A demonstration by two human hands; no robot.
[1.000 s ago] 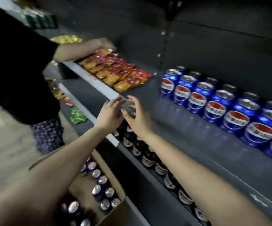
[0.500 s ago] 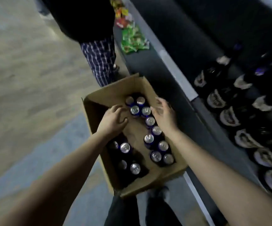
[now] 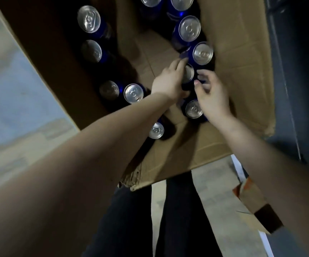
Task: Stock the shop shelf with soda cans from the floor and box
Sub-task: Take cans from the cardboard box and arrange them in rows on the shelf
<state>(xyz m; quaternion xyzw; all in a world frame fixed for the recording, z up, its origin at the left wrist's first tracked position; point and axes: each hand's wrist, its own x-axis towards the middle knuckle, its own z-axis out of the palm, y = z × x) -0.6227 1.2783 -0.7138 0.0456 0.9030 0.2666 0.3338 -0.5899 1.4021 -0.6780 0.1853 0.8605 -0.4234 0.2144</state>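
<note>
Both hands down in the box (image 3: 242, 52), on one can near its 3 o'clock wall.
Left hand (image 3: 168, 82) curls round the can (image 3: 188, 73) from its 9 o'clock side. Right hand (image 3: 213, 95) sits at its 4 o'clock, fingers loosely bent, contact unclear. Risk: a one-sided grip could let it slip on lifting, and the neighbouring can (image 3: 202, 53), close at 1 o'clock, could snag or tip.

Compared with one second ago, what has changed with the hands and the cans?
Both hands came down into the cardboard box. The left hand now grips a can in the right row; the right hand closes in, fingers loose. The other cans stay upright in the box.
</note>
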